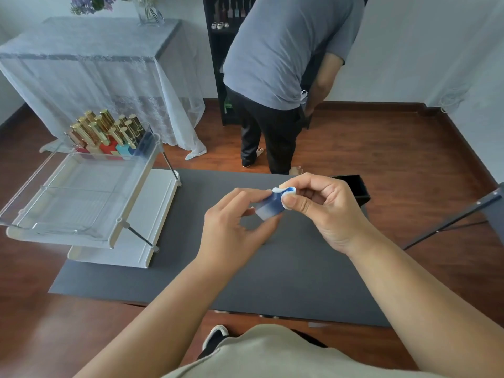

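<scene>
Above the middle of the dark grey mat (169, 274) I hold a small bottle (270, 206) that fades from white to blue. My left hand (231, 227) grips its lower body between thumb and fingers. My right hand (321, 205) pinches a white pad stained blue (287, 191) against the bottle's top end. The bottle's neck is hidden under the pad and my fingers.
A clear two-tier rack (81, 214) stands at the mat's left, with several gold-capped coloured bottles (109, 132) at its back. A black box (354, 186) sits at the mat's far right. A person (281, 64) bends over beyond the mat, before a black shelf. A lace-draped table (90, 58) stands back left.
</scene>
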### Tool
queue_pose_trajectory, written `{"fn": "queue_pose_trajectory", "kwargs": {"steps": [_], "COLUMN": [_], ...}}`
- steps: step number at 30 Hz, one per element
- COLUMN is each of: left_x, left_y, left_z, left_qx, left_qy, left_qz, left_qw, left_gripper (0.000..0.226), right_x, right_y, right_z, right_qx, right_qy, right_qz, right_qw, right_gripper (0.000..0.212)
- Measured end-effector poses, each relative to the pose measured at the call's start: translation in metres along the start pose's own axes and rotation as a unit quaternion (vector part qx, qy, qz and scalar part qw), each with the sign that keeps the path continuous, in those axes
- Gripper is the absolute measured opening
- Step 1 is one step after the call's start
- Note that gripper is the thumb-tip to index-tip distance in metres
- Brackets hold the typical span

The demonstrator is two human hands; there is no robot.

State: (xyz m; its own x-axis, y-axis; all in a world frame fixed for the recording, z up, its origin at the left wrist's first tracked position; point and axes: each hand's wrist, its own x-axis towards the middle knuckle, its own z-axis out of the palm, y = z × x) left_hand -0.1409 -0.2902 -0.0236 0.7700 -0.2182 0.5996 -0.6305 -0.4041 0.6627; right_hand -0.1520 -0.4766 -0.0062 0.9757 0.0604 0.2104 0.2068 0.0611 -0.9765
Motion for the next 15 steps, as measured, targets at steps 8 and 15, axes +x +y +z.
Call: {"fn": "queue_pose_trajectory", "kwargs": {"steps": [8,15], "left_x": [-0.003,0.000], "left_y": [-0.004,-0.006], "left_z": [-0.010,-0.019], "left_qx": [-0.093,-0.279], "left_qy": [-0.126,-0.219], "left_qz": [-0.074,-0.208], "left_qw": [0.985,0.911], "left_gripper": [0.024,0.035], "right_x": [-0.003,-0.001], "right_y": [-0.003,-0.008], "right_z": [0.002,0.005], "right_qx": [-0.006,-0.007], "right_qy": [-0.025,-0.069], "right_qz": [0.004,0.003], "right_qw": [1.000,0.998], "right_gripper": [0.015,0.020]}}
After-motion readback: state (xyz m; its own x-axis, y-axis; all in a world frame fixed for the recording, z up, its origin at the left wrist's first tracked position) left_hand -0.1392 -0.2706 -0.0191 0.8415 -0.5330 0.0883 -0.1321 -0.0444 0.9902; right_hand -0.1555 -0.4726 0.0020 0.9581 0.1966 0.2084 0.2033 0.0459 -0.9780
